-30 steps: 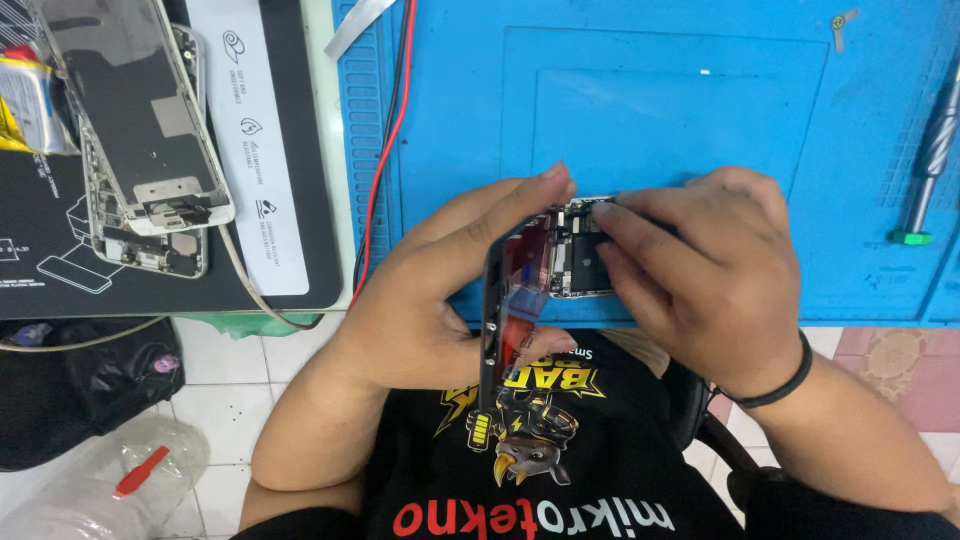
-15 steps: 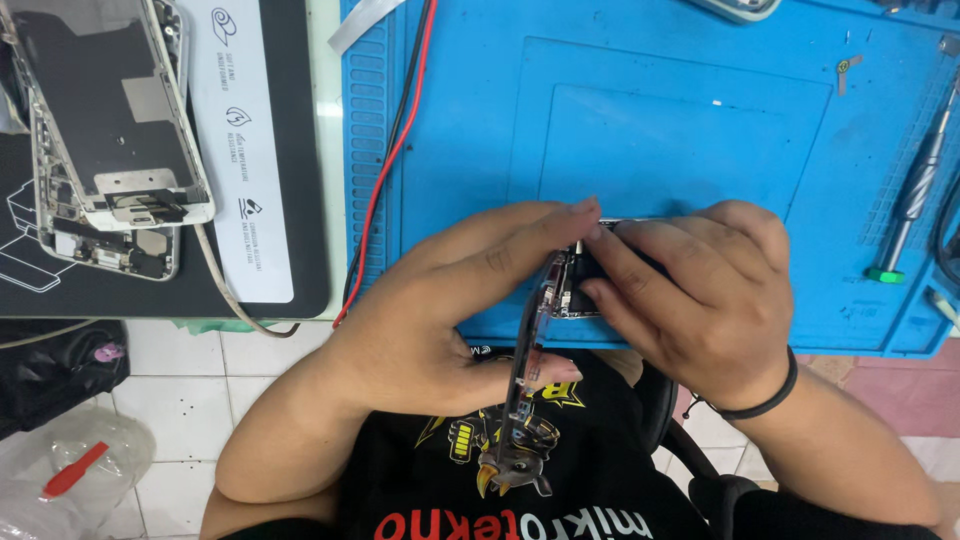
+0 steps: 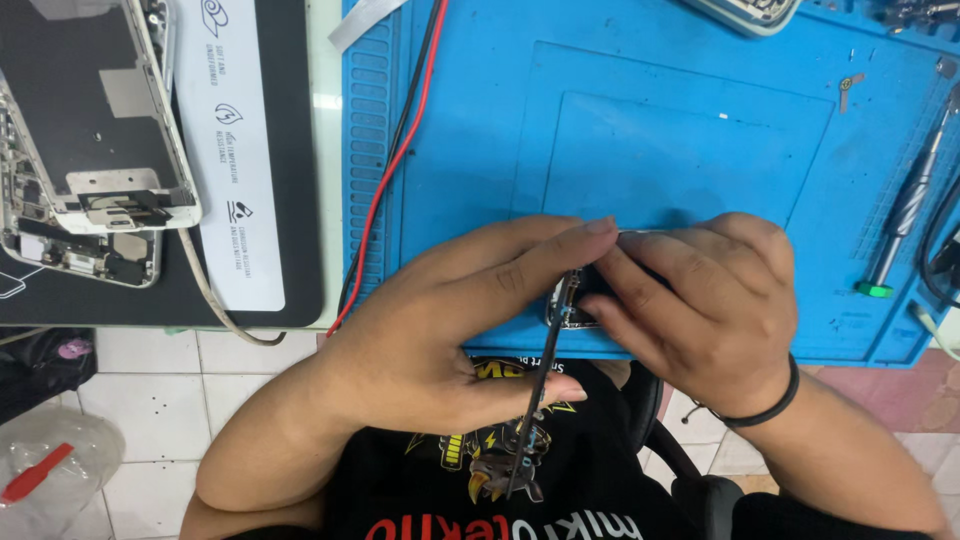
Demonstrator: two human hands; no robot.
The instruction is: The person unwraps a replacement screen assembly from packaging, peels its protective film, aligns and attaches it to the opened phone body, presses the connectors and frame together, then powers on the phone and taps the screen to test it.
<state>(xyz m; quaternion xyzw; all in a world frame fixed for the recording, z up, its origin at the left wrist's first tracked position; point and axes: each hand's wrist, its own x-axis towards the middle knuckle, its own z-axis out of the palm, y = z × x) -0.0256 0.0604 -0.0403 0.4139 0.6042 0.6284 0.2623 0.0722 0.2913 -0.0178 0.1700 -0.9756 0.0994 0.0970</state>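
Observation:
Both hands meet over the front edge of the blue work mat [image 3: 650, 130]. My left hand [image 3: 450, 320] grips thin black tweezers [image 3: 535, 405] between thumb and fingers, and their tip reaches up to a small electronic board [image 3: 568, 305]. My right hand [image 3: 700, 300], with a black band on the wrist, closes over that board from the right. Fingers hide most of the board, so only its left edge shows.
An opened phone [image 3: 90, 150] lies on a black mat [image 3: 290, 200] at the left, beside a white printed strip [image 3: 230, 150]. Red and black wires [image 3: 400, 150] run down the blue mat's left side. A metal screwdriver [image 3: 910, 200] lies at the right. A plastic bottle [image 3: 45, 470] sits on the tiled floor.
The board showed its face with red parts between the hands a second ago; now the fingers cover it and it sits lower at the mat's edge. The tweezers stay in the left hand.

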